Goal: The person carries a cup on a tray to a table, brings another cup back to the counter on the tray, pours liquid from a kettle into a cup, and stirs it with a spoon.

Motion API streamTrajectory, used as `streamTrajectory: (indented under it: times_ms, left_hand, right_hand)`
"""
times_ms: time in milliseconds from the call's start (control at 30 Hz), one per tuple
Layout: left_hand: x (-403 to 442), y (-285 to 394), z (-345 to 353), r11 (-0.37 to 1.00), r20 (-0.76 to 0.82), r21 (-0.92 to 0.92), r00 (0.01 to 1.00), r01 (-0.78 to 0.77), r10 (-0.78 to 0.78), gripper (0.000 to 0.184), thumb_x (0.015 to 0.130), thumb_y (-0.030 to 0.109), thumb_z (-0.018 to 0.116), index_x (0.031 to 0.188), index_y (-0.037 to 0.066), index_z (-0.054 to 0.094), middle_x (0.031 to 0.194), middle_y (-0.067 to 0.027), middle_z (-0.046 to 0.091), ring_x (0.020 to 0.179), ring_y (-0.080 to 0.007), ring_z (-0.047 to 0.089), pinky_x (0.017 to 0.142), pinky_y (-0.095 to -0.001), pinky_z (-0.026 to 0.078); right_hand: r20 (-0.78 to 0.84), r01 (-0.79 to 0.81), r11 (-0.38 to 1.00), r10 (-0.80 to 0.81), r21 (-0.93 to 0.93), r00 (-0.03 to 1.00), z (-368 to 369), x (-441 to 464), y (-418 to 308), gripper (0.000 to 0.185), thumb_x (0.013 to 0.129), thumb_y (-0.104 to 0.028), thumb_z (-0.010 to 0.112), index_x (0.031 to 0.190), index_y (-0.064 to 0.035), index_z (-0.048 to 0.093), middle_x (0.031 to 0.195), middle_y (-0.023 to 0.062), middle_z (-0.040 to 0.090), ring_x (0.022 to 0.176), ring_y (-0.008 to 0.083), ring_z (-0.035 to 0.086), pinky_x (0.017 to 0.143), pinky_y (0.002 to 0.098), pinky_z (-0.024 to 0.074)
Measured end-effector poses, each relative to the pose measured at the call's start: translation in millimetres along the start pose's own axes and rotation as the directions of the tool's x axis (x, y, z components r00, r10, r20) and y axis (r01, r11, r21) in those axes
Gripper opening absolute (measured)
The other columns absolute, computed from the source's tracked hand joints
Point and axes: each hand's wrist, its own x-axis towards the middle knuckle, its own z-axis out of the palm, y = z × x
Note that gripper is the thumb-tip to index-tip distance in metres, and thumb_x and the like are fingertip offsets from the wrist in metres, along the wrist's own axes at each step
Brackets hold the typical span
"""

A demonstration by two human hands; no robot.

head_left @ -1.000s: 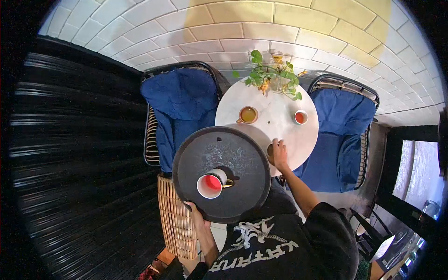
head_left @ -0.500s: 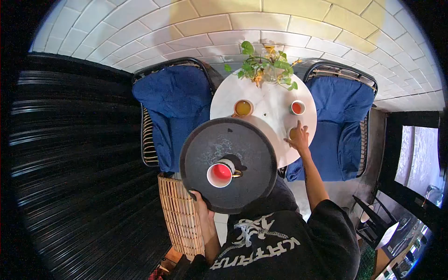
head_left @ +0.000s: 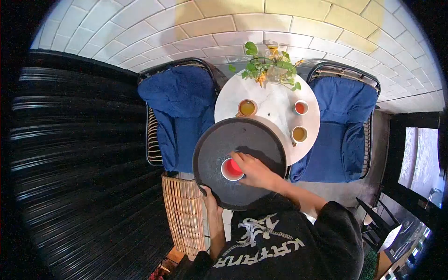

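Tiled wall [head_left: 233,28], table [head_left: 263,99], nearer me a tray [head_left: 243,135], cup [head_left: 228,172] on it left of my right hand [head_left: 255,173], fingers half curled at its rim, hold unclear, left hand [head_left: 212,200] gripping the tray's near-left edge.

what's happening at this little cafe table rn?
A person is holding a dark round tray in their left hand, with their right hand at a cup of red drink on it. Whether that grip has closed isn't clear. The cup is still within the tray's rim. On the round table sit three other cups: two with amber-coloured drinks and one with a red drink. A leafy plant stands at the wall side.
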Motion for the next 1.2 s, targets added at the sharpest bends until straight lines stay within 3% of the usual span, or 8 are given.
streamTrajectory:
  times_ms: [100,367,400,667,767,833,967,1200]
  left_hand:
    - [20.7,-23.7,-20.0,0.988,-0.014,-0.118,0.995,0.097,-0.1,0.087,0.095,0.063,0.05,0.147,-0.005,0.032,0.144,-0.0205,0.046,0.127,-0.0328,0.051,0.105,-0.0447,0.045]
    - [22.0,-29.8,-62.9,0.997,-0.178,-0.079,0.984,0.014,-0.028,0.096,0.093,0.066,0.049,0.151,-0.005,0.023,0.15,-0.022,0.038,0.132,-0.0342,0.047,0.107,-0.045,0.045]
    - [37.2,-51.3,-88.8,0.982,-0.013,-0.189,1.0,-0.021,0.019,0.098,0.093,0.067,0.048,0.152,-0.006,0.019,0.152,-0.0226,0.036,0.135,-0.0359,0.044,0.109,-0.0461,0.042]
    - [31.8,-51.2,-120.7,0.984,-0.417,0.053,0.9,0.167,-0.131,0.098,0.095,0.066,0.047,0.15,-0.011,0.021,0.156,-0.0235,0.029,0.14,-0.0374,0.035,0.112,-0.0462,0.035]
    - [26.7,-52.2,-115.4,0.996,-0.358,-0.068,0.93,0.063,-0.083,0.098,0.095,0.064,0.049,0.151,-0.011,0.018,0.156,-0.0235,0.028,0.141,-0.0366,0.034,0.112,-0.0471,0.035]
    - [19.9,-46.4,-106.9,0.999,-0.385,0.04,0.922,-0.024,0.037,0.098,0.095,0.065,0.05,0.153,-0.007,0.017,0.157,-0.0221,0.026,0.14,-0.0359,0.036,0.111,-0.0476,0.037]
    - [-4.5,-15.4,-78.1,0.991,-0.307,-0.035,0.942,0.129,-0.133,0.095,0.095,0.064,0.05,0.155,-0.002,0.015,0.158,-0.0204,0.025,0.14,-0.0353,0.035,0.111,-0.0472,0.038]
    - [21.8,-39.1,-90.4,0.983,-0.206,-0.168,0.972,0.078,-0.113,0.086,0.099,0.057,0.047,0.157,0.004,0.012,0.159,-0.0189,0.023,0.142,-0.0344,0.033,0.112,-0.0465,0.039]
  right_hand:
    - [-0.062,-0.132,0.991,0.132,0.004,0.989,9.2,1.5,-7.7,0.077,0.063,-0.011,0.085,0.127,0.0014,0.043,0.119,0.0279,0.059,0.108,0.0456,0.061,0.088,0.0449,0.0542]
    - [-0.273,-0.197,0.98,0.198,0.028,0.941,-13.3,-25.7,9.1,0.088,0.061,-0.016,0.086,0.135,-0.0021,0.039,0.122,0.0253,0.059,0.109,0.0458,0.06,0.088,0.0477,0.0522]
    - [-0.27,-0.235,0.97,0.245,0.07,0.931,-23.4,-29.1,14.9,0.089,0.061,-0.017,0.086,0.136,-0.0021,0.039,0.122,0.0254,0.059,0.108,0.046,0.06,0.087,0.0478,0.0521]
    - [-0.453,-0.342,0.938,0.284,-0.05,0.845,-13.3,-41.3,116.4,0.082,0.065,-0.013,0.085,0.132,-0.0025,0.039,0.117,0.0269,0.061,0.103,0.0464,0.062,0.085,0.0496,0.0522]
    - [-0.498,-0.441,0.897,0.392,0.021,0.774,7.9,-43.8,156.8,0.075,0.065,-0.013,0.087,0.126,-0.0039,0.042,0.107,0.0238,0.065,0.101,0.0438,0.064,0.083,0.0484,0.0521]
    - [-0.529,-0.442,0.897,0.375,-0.001,0.761,32.2,-48.1,188.7,0.075,0.066,-0.014,0.087,0.125,-0.0037,0.042,0.109,0.0242,0.064,0.102,0.044,0.063,0.084,0.0486,0.0518]
    - [-0.554,-0.473,0.881,0.399,0.012,0.73,39.9,-46.0,192.7,0.075,0.068,-0.015,0.087,0.125,-0.0027,0.04,0.114,0.0258,0.062,0.106,0.0451,0.061,0.085,0.0488,0.0515]
    - [-0.515,-0.433,0.901,0.382,0.023,0.767,51.3,-42.4,197.5,0.079,0.069,-0.015,0.086,0.129,-0.0004,0.037,0.12,0.0272,0.058,0.11,0.0463,0.059,0.09,0.0489,0.0502]
